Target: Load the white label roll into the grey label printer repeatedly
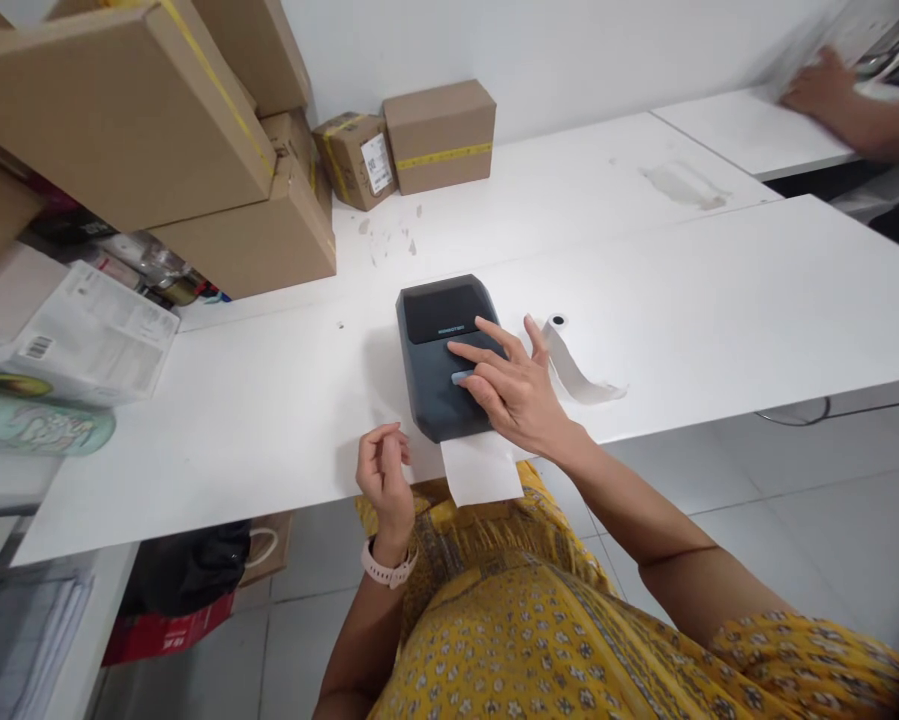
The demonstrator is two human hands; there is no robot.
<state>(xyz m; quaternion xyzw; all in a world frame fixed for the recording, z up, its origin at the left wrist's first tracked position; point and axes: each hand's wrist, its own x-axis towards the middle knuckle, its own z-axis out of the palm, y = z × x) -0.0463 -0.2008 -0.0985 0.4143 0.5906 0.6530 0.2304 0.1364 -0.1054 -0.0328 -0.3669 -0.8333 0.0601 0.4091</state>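
Note:
A dark blue-grey receipt printer (438, 390) with a black top panel rests on the white table near its front edge. White paper (482, 472) sticks out of its near end and hangs over the edge. My right hand (513, 385) lies over the printer's right side, fingers spread, the fingertips at the buttons on top; whether they press cannot be made out. My left hand (384, 475) hovers at the table edge, left of the printer, with loosely curled fingers and nothing visible in them. Just right of the printer lies a small paper roll (557, 322), its loose strip curling toward me.
Stacked cardboard boxes (239, 240) fill the left side. Two smaller boxes, one brown with a label (355, 160) and one with yellow tape (441, 125), stand by the wall. A green bottle (44, 425) lies at far left. Another person's arm (861, 115) reaches in at upper right.

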